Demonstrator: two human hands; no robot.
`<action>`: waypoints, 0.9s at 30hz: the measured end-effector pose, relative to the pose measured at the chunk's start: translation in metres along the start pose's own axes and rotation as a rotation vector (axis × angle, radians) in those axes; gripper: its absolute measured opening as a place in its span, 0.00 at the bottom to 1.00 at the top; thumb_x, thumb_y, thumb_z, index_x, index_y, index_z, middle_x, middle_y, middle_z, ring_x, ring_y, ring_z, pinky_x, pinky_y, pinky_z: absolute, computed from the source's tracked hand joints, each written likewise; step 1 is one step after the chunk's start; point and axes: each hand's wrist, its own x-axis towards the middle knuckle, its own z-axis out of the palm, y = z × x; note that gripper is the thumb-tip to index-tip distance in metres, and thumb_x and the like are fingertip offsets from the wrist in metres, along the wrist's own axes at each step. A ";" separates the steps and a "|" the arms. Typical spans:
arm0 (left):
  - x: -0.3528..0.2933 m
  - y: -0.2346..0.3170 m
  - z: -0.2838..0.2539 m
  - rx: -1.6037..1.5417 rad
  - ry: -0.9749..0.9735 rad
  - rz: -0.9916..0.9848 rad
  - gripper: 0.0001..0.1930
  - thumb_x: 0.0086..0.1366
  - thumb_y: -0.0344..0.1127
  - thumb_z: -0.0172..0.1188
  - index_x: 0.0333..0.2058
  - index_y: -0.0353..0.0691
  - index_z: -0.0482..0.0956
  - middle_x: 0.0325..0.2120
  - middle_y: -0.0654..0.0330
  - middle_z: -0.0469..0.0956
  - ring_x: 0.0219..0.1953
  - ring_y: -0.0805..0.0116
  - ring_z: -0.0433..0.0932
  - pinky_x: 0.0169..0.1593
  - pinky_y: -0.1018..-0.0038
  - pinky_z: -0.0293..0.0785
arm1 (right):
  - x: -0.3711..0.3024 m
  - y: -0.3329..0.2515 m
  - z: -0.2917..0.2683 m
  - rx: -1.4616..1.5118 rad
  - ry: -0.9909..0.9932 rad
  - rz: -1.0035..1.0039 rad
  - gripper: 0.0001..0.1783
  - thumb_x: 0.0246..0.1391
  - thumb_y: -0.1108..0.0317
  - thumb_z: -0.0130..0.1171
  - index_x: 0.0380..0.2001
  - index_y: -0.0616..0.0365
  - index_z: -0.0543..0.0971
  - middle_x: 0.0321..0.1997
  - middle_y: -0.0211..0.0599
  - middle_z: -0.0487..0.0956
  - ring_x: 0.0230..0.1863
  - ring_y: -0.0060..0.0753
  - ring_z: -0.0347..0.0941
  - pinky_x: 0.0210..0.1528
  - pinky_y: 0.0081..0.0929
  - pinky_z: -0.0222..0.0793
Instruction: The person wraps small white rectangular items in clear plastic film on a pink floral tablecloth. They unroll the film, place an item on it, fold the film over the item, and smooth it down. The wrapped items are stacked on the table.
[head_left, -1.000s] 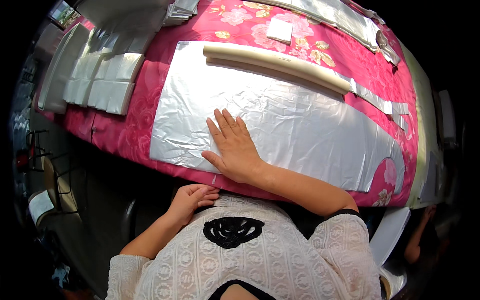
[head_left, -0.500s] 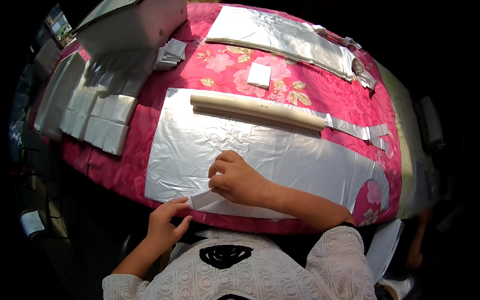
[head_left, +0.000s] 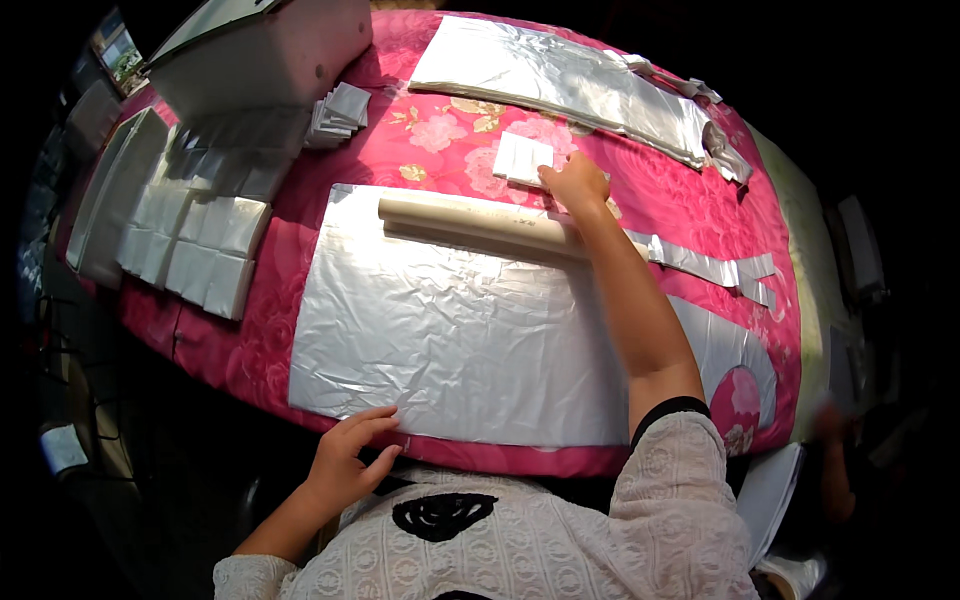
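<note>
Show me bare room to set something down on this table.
Bare pink cloth runs between the white packets at left and the silver sheet. Another patch lies right of the right hand, between the folded silver stack and the silver strips. The left end is crowded with packets, a pale box and a fanned pile.

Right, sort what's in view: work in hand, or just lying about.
Seemingly in the work:
white packets at the right hand
silver sheet at the left hand
pale tube on the sheet
packet stacks, left

Probably just lying about:
silver strips, right of the tube
large box, upper left
</note>
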 end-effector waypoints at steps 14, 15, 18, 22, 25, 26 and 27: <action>0.089 0.035 0.066 0.065 -0.289 0.382 0.26 0.52 0.33 0.63 0.51 0.37 0.68 0.55 0.46 0.65 0.55 0.51 0.67 0.55 0.65 0.65 | -0.242 0.122 -0.094 -0.017 -0.278 -0.238 0.29 0.45 0.59 0.62 0.50 0.60 0.73 0.34 0.40 0.73 0.37 0.40 0.70 0.40 0.32 0.67; 0.096 0.042 0.081 0.123 -0.255 0.429 0.29 0.53 0.37 0.62 0.53 0.37 0.65 0.57 0.44 0.60 0.58 0.48 0.62 0.57 0.63 0.62 | -0.259 0.119 -0.095 0.082 -0.323 -0.195 0.29 0.46 0.59 0.62 0.49 0.64 0.73 0.35 0.43 0.74 0.38 0.41 0.71 0.42 0.32 0.67; 0.117 0.055 0.132 0.253 -0.202 0.572 0.38 0.53 0.49 0.61 0.58 0.36 0.58 0.61 0.39 0.47 0.63 0.39 0.47 0.62 0.56 0.51 | -0.285 0.136 -0.081 0.206 -0.230 -0.425 0.28 0.54 0.54 0.53 0.50 0.67 0.71 0.51 0.51 0.71 0.53 0.51 0.65 0.55 0.37 0.60; 0.130 0.072 0.167 0.327 -0.275 0.676 0.41 0.52 0.59 0.58 0.56 0.34 0.61 0.62 0.40 0.45 0.65 0.35 0.38 0.63 0.50 0.44 | -0.265 0.191 -0.080 0.075 -0.140 -0.452 0.27 0.58 0.56 0.45 0.54 0.65 0.68 0.62 0.49 0.62 0.64 0.52 0.54 0.65 0.38 0.46; 0.135 0.093 0.177 0.328 -0.378 0.715 0.38 0.50 0.60 0.59 0.51 0.33 0.67 0.62 0.43 0.48 0.65 0.37 0.39 0.63 0.47 0.44 | -0.235 0.272 -0.096 -0.083 0.047 -0.292 0.26 0.59 0.60 0.42 0.56 0.66 0.64 0.63 0.49 0.60 0.66 0.48 0.53 0.66 0.36 0.46; 0.137 0.097 0.179 0.329 -0.402 0.716 0.37 0.50 0.60 0.59 0.49 0.33 0.68 0.62 0.43 0.49 0.65 0.38 0.39 0.63 0.46 0.44 | -0.226 0.302 -0.107 -0.107 0.115 -0.224 0.25 0.58 0.62 0.43 0.55 0.66 0.65 0.62 0.50 0.62 0.64 0.48 0.54 0.65 0.35 0.48; 0.139 0.101 0.183 0.328 -0.425 0.717 0.36 0.49 0.60 0.59 0.47 0.33 0.70 0.61 0.44 0.50 0.65 0.39 0.40 0.62 0.44 0.44 | -0.219 0.331 -0.121 -0.132 0.183 -0.154 0.24 0.57 0.63 0.44 0.54 0.67 0.67 0.61 0.50 0.63 0.63 0.48 0.56 0.64 0.34 0.50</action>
